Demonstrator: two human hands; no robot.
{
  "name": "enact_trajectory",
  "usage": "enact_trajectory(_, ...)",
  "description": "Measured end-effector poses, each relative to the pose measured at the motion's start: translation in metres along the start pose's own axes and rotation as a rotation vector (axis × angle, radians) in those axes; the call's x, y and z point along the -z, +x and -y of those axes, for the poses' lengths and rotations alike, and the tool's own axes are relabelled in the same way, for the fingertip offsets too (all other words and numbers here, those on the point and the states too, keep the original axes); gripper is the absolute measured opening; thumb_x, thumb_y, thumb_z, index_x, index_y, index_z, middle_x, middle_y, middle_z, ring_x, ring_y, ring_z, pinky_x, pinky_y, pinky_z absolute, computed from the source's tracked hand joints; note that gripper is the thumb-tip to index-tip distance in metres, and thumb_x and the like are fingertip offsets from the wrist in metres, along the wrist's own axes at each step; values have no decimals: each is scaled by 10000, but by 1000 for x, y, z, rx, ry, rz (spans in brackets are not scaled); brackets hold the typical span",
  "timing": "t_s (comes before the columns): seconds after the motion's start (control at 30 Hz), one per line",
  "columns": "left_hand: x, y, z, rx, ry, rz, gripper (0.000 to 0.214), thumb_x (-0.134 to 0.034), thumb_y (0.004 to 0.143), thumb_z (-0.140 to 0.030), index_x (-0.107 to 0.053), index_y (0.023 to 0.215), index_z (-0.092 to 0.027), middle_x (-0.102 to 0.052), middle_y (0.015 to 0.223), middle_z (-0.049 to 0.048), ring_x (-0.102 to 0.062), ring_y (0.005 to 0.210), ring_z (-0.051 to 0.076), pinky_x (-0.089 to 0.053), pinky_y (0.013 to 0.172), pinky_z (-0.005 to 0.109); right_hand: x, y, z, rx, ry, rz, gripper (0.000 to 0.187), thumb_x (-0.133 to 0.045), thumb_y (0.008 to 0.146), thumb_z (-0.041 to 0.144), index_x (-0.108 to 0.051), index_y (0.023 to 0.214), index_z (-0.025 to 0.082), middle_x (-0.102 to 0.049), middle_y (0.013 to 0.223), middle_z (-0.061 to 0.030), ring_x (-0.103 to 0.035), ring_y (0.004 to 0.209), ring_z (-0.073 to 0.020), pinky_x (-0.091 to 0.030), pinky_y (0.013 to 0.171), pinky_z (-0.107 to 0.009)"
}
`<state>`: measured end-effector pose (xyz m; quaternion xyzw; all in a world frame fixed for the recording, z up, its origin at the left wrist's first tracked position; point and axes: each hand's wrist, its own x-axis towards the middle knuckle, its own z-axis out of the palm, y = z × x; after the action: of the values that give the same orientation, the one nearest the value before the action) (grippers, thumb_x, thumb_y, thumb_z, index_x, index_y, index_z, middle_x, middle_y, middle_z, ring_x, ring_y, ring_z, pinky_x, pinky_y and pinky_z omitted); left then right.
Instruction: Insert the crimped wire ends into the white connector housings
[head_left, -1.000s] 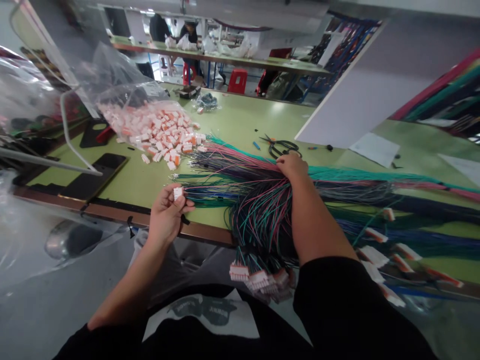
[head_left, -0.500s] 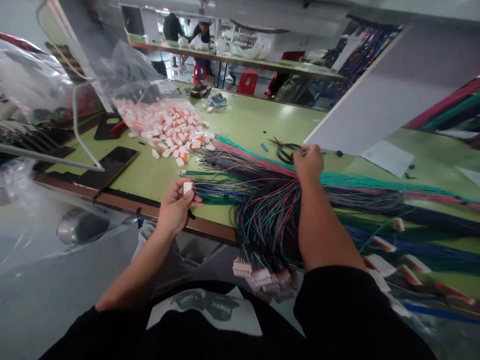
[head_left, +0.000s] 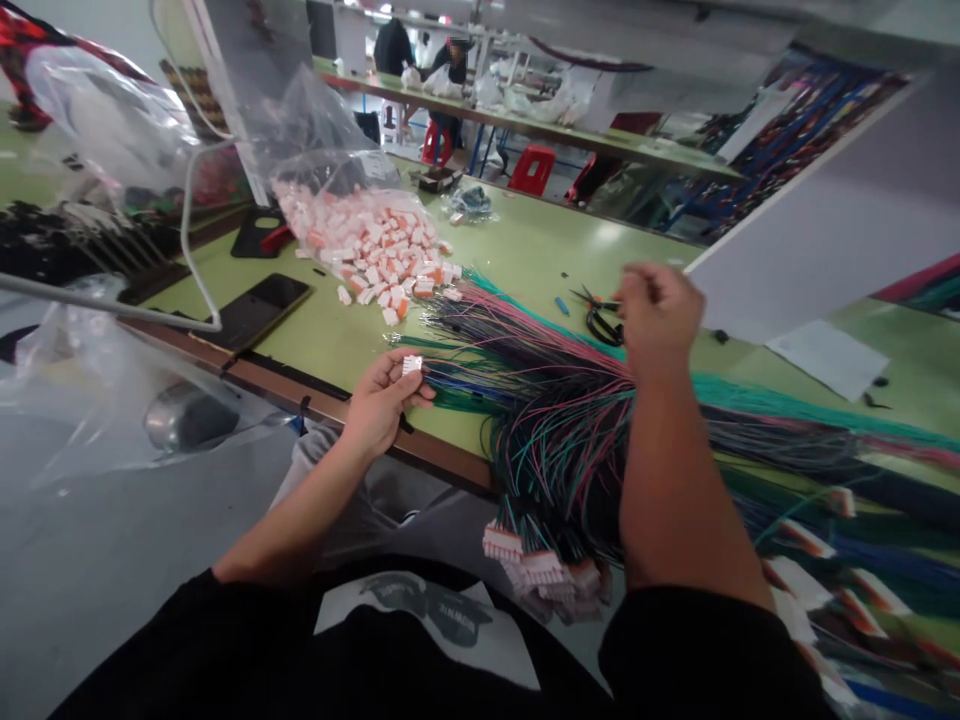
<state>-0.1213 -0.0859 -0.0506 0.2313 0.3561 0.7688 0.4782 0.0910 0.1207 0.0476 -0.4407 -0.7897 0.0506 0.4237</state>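
Observation:
My left hand [head_left: 384, 398] pinches a small white connector [head_left: 412, 365] at the table's near edge, close to the loose ends of a thick bundle of coloured wires [head_left: 555, 400]. My right hand [head_left: 658, 312] is raised above the bundle, blurred, its fingers curled in a pinch; what it holds is too thin to make out. Finished connectors [head_left: 536, 565] hang from wires over the table edge by my lap.
A clear bag spills white and orange connectors [head_left: 375, 255] onto the green table [head_left: 517, 250]. Black scissors [head_left: 600, 318] lie beyond the wires. A dark phone [head_left: 259, 308] lies at left, a metal frame with plastic bags beside it. People work at a far table.
My right hand has lifted off the wire bundle and risen up and to the right. My left hand has kept hold of the connector. The view has shifted.

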Motion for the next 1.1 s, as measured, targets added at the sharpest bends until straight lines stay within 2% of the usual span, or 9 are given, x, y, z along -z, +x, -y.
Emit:
enact_trajectory(0.07,1,1,0,6,-13,25,407,-819,596,-258,-591,920,-164,-656,691,-38,-629,535,77,-524,487,163,-17,-15,28,85,58,173,193,-480,831,250,-648,903,186,-661,782,-51,-590,712,-161,-441,677,-299)
enact_trajectory(0.17,3,2,-1,18,-35,70,394,-815,607,-238,-589,922,-164,-658,697,-36,-634,548,79,-521,490,162,-38,-39,63,288,107,445,179,-506,826,271,-675,839,216,-700,835,-41,-627,797,-177,-453,739,-318)
enact_trajectory(0.27,4,3,-2,41,-39,108,340,-789,643,-203,-585,913,-166,-653,694,-37,-639,563,80,-522,507,163,-52,-57,81,396,143,560,196,-489,838,270,-676,830,214,-711,851,-44,-629,798,-176,-450,733,-315)
enact_trajectory(0.4,5,3,-3,63,-20,141,288,-743,686,-149,-571,917,-168,-638,688,-40,-639,579,77,-524,523,161,-61,-71,91,397,194,570,157,-503,820,258,-653,803,214,-691,798,-33,-599,724,-157,-436,683,-294)
enact_trajectory(0.6,6,4,-5,67,-33,214,334,-772,646,-159,-562,906,-167,-641,689,-42,-643,592,78,-531,545,161,-61,-77,103,322,266,498,117,-530,782,258,-632,738,220,-629,731,-15,-547,672,-139,-412,645,-274)
enact_trajectory(0.87,7,4,-6,95,7,220,350,-762,659,-178,-526,917,-174,-629,680,-46,-648,610,87,-518,539,161,-54,-78,109,319,270,505,117,-521,714,218,-599,629,200,-579,629,5,-494,566,-105,-378,576,-243)
enact_trajectory(0.97,7,4,-6,86,1,241,347,-763,662,-180,-524,913,-171,-629,685,-43,-650,613,88,-521,544,163,-54,-80,110,311,254,497,120,-514,710,226,-590,621,200,-588,632,1,-493,566,-106,-372,571,-241)
enact_trajectory(1.1,5,4,-4,70,19,205,363,-786,644,-215,-526,895,-175,-621,675,-40,-643,596,90,-514,524,166,-55,-83,112,275,228,488,122,-515,712,242,-578,612,212,-602,628,-5,-506,587,-121,-378,585,-250)
